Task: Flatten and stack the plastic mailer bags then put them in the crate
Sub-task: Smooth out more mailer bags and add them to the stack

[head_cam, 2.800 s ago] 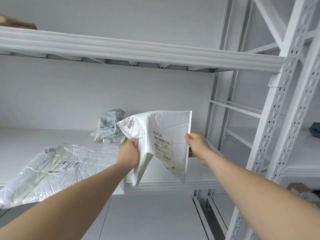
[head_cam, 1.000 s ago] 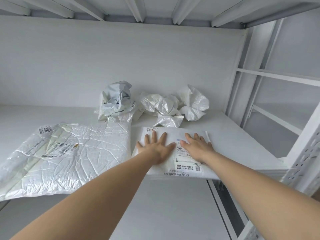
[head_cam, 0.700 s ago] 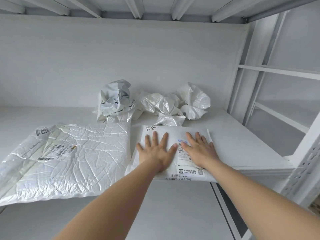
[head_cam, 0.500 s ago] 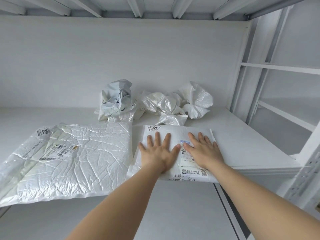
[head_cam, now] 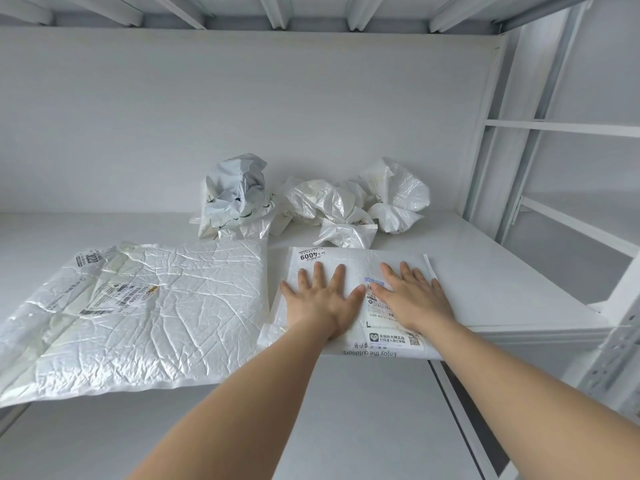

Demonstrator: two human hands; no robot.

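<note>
Head view: left hand [head_cam: 320, 301] and right hand [head_cam: 412, 299], fingers spread, press a small mailer [head_cam: 356, 261] flat on the shelf [head_cam: 502, 271]; next, likely stacking it on the large flattened mailer [head_cam: 166, 306]

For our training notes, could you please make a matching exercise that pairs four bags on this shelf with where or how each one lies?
Things:
1. small mailer
2. large mailer
3. grey bag
4. translucent bags

States:
A. crumpled, behind the small mailer
B. lying flat at the left, untouched
C. pressed flat under the left hand and right hand
D. crumpled, at the large mailer's far corner

Pairs: 1-C, 2-B, 3-D, 4-A
</note>
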